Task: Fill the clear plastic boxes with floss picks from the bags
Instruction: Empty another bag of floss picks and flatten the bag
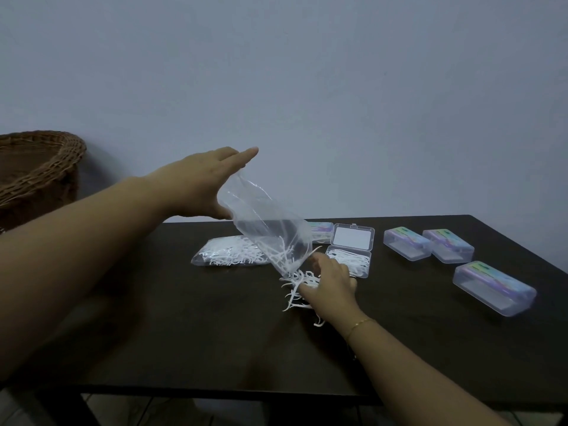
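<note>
The left hand [199, 182] holds a clear bag [267, 232] up by its closed end, thumb underneath; the fingers above look straight, so the hold appears to be a pinch at the bag's edge. The bag hangs mouth down toward the right hand [330, 282]. A few picks remain inside near the mouth; the rest of the bag is empty.

The right hand rests on the table [184, 333] with its fingers curled around a loose pile of picks [299, 290] just below the bag's mouth. Some picks lie scattered toward the right wrist.

Just beyond the right hand sits an open box [350, 259], lid tipped back. It already contains a layer of picks but does not look full. Filling of this box is judged to be in progress.

Further to the right of the right hand stand three closed boxes [407, 244] [448, 245] [495, 289]. Each shows a coloured label; whether they hold picks cannot be told. A fifth box [321, 229] is partly hidden behind the bag.

Below the left hand, behind the hanging bag, lies a second bag [227, 252], full and apparently untouched.

Judged status: one bag nearly emptied, one box partly filled, one full bag remaining.
</note>
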